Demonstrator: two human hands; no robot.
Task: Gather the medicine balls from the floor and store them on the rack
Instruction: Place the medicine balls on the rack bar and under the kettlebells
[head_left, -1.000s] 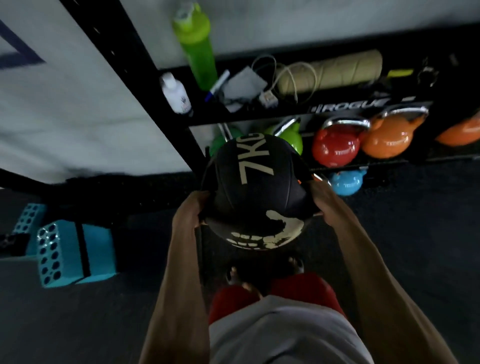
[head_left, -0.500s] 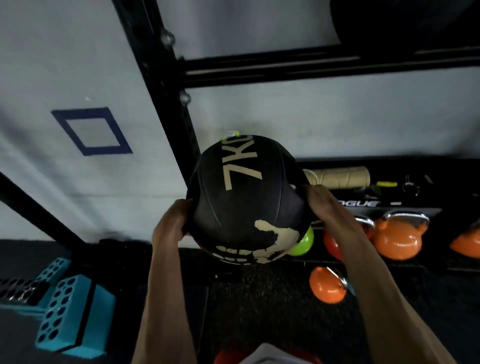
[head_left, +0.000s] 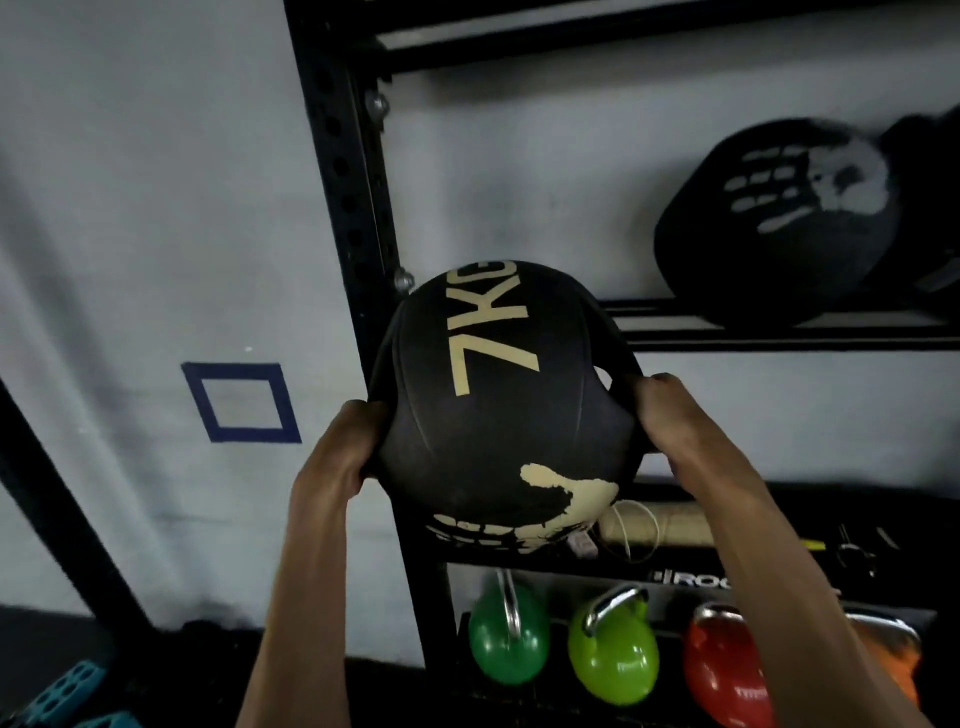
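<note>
The black medicine ball (head_left: 498, 405) marked 7KG is hanging in the air, not resting on anything. It is sitting just in front of the rack (head_left: 343, 182) beside its left upright, with its top roughly level with the shelf rail (head_left: 779, 332). The left hand (head_left: 353, 447) is curling around the ball's left edge and the right hand (head_left: 670, 415) is wrapping the grip on its right side, so both are clamping it with bent fingers.

On that shelf, well to the right, a second medicine ball (head_left: 774, 223) with a pale handprint is sitting against the wall. A further dark shape (head_left: 930, 208) is showing at the frame's edge beside it, too cut off to name. Below the carried ball, a beige roll (head_left: 670, 525) is lying on a lower shelf, and a green kettlebell (head_left: 506, 639), a lime kettlebell (head_left: 613, 649) and a red kettlebell (head_left: 727, 670) are standing in a row underneath.

Judging progress: at least one ball is already stored, and this one looks to be in the last stretch of its trip — raised, but not yet set down. The open stretch of shelf to the left of the stored ball seems the likely spot. Very little floor is showing, so I cannot tell how many balls are waiting down there.
</note>
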